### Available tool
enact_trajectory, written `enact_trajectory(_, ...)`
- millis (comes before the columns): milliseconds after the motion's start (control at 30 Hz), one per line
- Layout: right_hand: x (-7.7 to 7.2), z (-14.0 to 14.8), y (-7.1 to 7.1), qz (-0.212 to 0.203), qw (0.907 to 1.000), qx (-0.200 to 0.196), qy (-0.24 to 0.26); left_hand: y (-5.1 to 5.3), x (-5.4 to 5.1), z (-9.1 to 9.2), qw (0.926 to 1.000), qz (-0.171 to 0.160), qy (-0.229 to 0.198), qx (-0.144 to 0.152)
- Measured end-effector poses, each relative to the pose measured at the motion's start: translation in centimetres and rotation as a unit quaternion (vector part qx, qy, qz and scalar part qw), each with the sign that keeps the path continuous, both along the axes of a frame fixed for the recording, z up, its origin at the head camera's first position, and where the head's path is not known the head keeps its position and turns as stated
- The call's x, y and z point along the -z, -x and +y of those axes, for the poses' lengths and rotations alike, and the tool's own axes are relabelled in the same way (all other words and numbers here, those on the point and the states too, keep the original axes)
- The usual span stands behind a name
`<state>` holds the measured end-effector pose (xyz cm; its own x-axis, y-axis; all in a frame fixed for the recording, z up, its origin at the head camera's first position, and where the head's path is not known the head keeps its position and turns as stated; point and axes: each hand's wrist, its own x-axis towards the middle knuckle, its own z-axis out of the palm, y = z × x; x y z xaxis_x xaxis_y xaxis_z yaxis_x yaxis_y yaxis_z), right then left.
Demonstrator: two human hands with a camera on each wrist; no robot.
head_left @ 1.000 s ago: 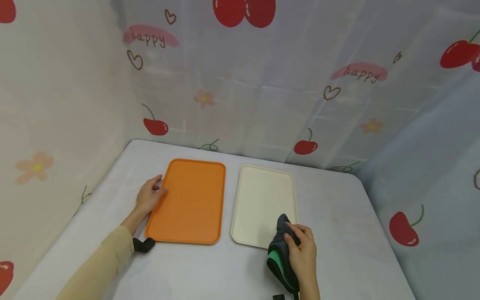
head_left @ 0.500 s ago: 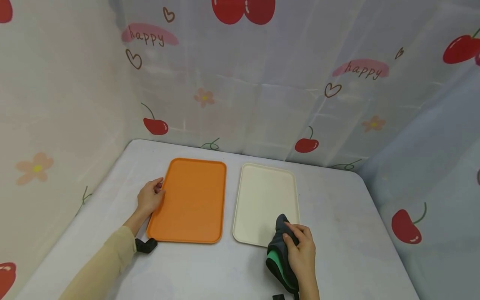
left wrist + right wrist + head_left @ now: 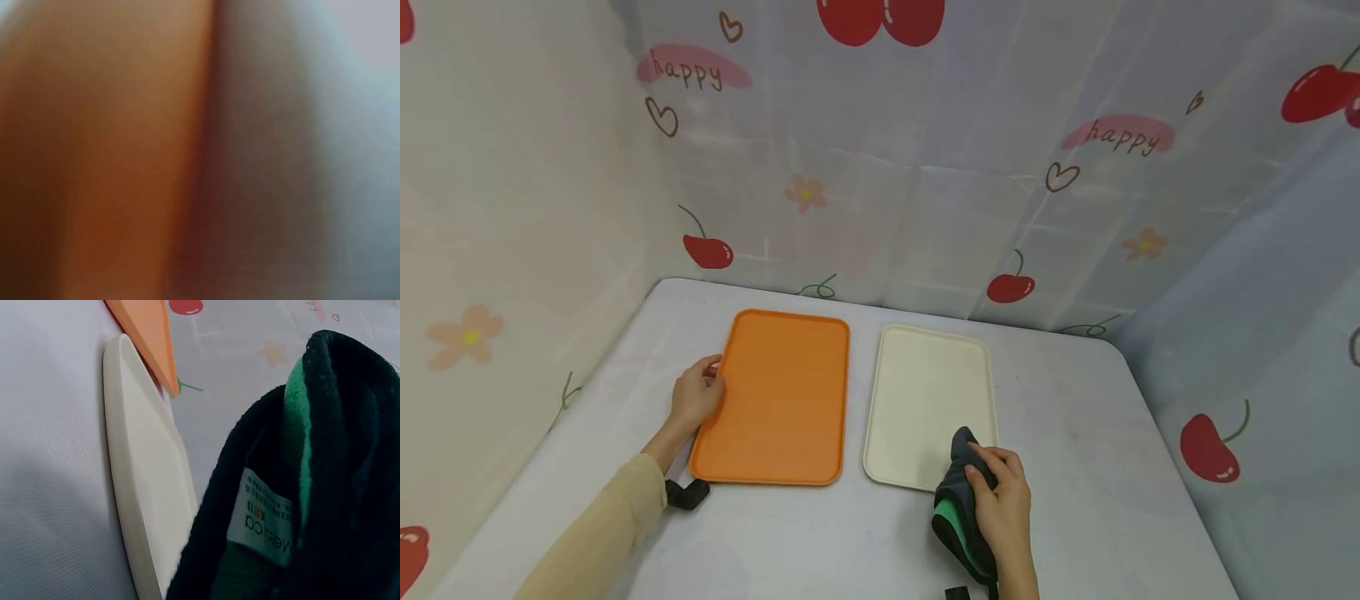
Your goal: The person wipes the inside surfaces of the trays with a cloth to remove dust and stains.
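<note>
At the left long rim of an orange tray [image 3: 782, 396], grasping with the left fingers [image 3: 709, 364], thumb set over the top of the edge. Reach of the fingertips beneath that rim impossible to tell; in the left wrist view, only a soft blur of orange, brown and pale grey. Stretching away to the right of those fingers, the body of the same orange tray. Back from the left fingers, toward the person, a black wrist-worn piece [image 3: 687, 493] just beside the tray's near left corner, and past it a pale yellow sleeve [image 3: 598, 529].

Across from there, clenched on a bunched cloth [image 3: 953, 500] with the right fingers [image 3: 992, 460], index finger and thumb pressed on its dark grey side. Below and left of the right fingers, a bright green band and black edging on the cloth; in the right wrist view, a printed white label [image 3: 259, 515] upside down on it. Ahead and to the left of the right fingers, a cream tray [image 3: 928, 392], overlapped near its right corner by the cloth in the head view; contact between cloth and tray impossible to tell. Between left and right fingers, both trays side by side, slightly apart, over the white bench [image 3: 820, 542]. Well beyond all the fingers, a pale backdrop [image 3: 880, 208] printed with red cherries [image 3: 707, 252] and orange flowers [image 3: 806, 193]
</note>
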<state>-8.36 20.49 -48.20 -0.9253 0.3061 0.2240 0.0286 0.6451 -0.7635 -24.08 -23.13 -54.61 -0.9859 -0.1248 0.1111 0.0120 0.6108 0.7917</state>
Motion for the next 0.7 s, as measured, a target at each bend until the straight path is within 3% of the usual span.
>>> enact_trajectory(133,0.11,-0.06,0.05,-0.003,1.0,0.0,0.0,-0.35,-0.17,0.16,0.9976,-0.026,-0.063,0.007)
enact_trajectory(367,0.2,-0.12,0.09,-0.004,1.0,-0.001,0.004,-0.65,-0.45,0.51,0.9954,-0.046,-0.084,0.0)
enact_trajectory(700,0.34,-0.06,0.11,-0.009,0.9999,-0.001,0.006,-0.57,-0.54,0.63,0.9888,-0.087,-0.117,0.031)
